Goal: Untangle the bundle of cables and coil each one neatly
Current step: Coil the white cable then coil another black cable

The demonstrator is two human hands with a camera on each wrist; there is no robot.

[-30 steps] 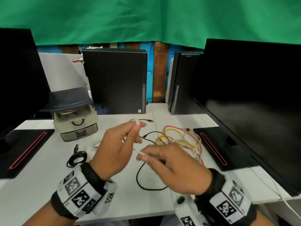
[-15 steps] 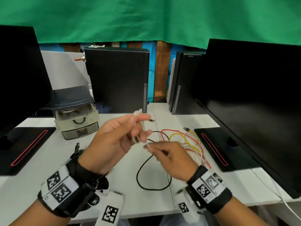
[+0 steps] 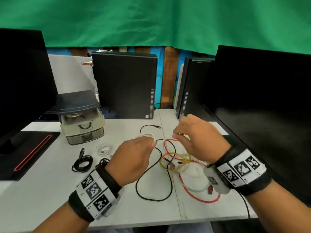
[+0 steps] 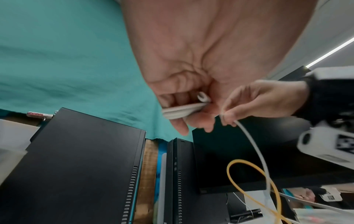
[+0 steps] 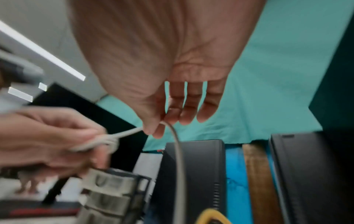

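Observation:
My left hand [image 3: 134, 158] grips several loops of a white cable [image 4: 182, 111] above the desk; a loop shows past its fingers [image 3: 146, 135]. My right hand [image 3: 195, 137] pinches the same white cable [image 5: 177, 151] between thumb and forefinger a little to the right, its other fingers straight. Below it lies the tangle: a yellow cable [image 3: 175, 163], a red cable [image 3: 195, 196] and a long black cable [image 3: 151, 197]. The white cable's free run drops from my right fingers into the tangle [image 4: 262, 159].
A coiled black cable [image 3: 82, 163] and a coiled white cable [image 3: 104, 149] lie left of my hands. A small drawer unit [image 3: 82, 120] stands behind them. Two black computer cases [image 3: 124, 84] and monitors [image 3: 262, 105] ring the white desk [image 3: 42, 199].
Both hands have moved forward and lower over the desk. My right hand has swung out to the right of the left, drawing more white cable toward the loops.

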